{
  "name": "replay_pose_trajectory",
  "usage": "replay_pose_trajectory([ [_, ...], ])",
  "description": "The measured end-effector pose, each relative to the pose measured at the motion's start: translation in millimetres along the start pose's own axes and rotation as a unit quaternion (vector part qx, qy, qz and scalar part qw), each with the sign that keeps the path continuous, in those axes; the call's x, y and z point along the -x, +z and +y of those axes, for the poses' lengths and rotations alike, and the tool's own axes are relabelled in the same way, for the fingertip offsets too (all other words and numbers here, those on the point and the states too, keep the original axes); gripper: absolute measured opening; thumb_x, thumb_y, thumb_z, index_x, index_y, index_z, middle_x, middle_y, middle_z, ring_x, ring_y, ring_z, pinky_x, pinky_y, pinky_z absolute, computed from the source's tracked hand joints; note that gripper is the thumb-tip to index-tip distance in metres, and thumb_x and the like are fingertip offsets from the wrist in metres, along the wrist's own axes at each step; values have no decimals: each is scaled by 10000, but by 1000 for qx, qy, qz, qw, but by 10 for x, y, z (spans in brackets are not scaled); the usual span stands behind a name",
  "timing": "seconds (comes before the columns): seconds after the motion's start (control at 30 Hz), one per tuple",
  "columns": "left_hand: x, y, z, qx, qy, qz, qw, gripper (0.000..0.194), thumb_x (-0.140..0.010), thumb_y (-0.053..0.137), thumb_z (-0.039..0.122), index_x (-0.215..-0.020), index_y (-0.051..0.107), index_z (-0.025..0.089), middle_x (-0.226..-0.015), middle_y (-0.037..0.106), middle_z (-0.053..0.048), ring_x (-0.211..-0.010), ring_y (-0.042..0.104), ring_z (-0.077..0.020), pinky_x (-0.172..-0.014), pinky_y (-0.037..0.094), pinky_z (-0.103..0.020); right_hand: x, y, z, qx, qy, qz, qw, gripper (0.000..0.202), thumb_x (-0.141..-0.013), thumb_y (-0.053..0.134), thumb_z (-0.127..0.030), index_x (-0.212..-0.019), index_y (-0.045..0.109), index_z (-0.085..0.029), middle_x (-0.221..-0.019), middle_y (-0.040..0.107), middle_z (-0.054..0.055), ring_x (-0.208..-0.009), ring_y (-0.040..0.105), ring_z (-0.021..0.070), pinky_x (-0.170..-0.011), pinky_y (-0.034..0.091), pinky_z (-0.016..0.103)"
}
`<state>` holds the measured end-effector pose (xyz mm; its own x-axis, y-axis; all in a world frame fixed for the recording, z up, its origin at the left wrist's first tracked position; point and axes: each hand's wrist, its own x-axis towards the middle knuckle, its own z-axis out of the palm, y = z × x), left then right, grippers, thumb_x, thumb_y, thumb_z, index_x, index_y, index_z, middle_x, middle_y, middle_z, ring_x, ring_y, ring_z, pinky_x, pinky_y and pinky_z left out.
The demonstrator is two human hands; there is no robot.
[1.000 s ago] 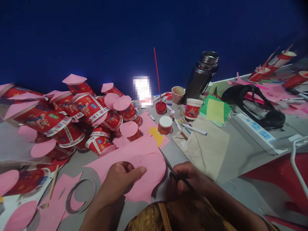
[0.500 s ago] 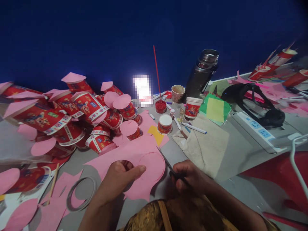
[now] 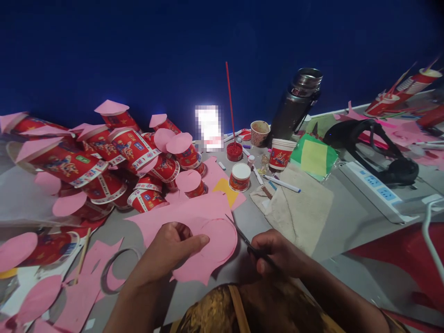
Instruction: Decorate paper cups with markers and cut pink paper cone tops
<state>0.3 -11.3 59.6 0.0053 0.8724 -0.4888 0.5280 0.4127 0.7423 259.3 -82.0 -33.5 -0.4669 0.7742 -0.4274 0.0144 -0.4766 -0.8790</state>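
My left hand (image 3: pixel 178 247) pinches a pink sheet (image 3: pixel 218 243) between thumb and fingers, the thumb on top. A round outline is drawn on the sheet, and its right side is cut along a curve. Dark scissors (image 3: pixel 244 238) are in my right hand (image 3: pixel 272 252), with fingers wrapped round the handles. Their blades point up and left, with the tip by the upper right edge of the drawn circle. Beyond the sheet lie a yellow paper piece (image 3: pixel 226 190) and an upturned red paper cup (image 3: pixel 239 177).
Red cups with pink discs (image 3: pixel 135 148) pile up at the left. A tape roll (image 3: pixel 104 275) lies near my left forearm. Further right are a cloth (image 3: pixel 305 208), a dark flask (image 3: pixel 294 106), a stack of cups (image 3: pixel 281 155), a power strip (image 3: pixel 374 187) and black headgear (image 3: pixel 398 173).
The whole view has shifted slightly, with the objects a little further right. The pink sheet has turned slightly in my left hand. My right hand still holds the scissors beside it.
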Motion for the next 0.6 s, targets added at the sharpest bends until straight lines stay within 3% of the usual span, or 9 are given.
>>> replay_pose_trajectory([
  [0.1,-2,-17,8,-1,-2,-22,1000,416,-575,812,489,-501,492,234,-406,468,47,-419,359,-93,-439,254,-219,3,-13,0,-6,-4,-6,1000,349,-700,881,-433,-641,659,-171,-574,604,-41,-545,515,95,-513,413,198],
  [0.6,-10,-73,-13,-23,-3,-26,999,405,-589,807,500,-486,530,223,-432,510,27,-427,388,-99,-453,253,-227,3,-37,35,-8,1,-23,1000,352,-729,892,-447,-649,696,-167,-585,634,-32,-560,544,107,-543,449,206],
])
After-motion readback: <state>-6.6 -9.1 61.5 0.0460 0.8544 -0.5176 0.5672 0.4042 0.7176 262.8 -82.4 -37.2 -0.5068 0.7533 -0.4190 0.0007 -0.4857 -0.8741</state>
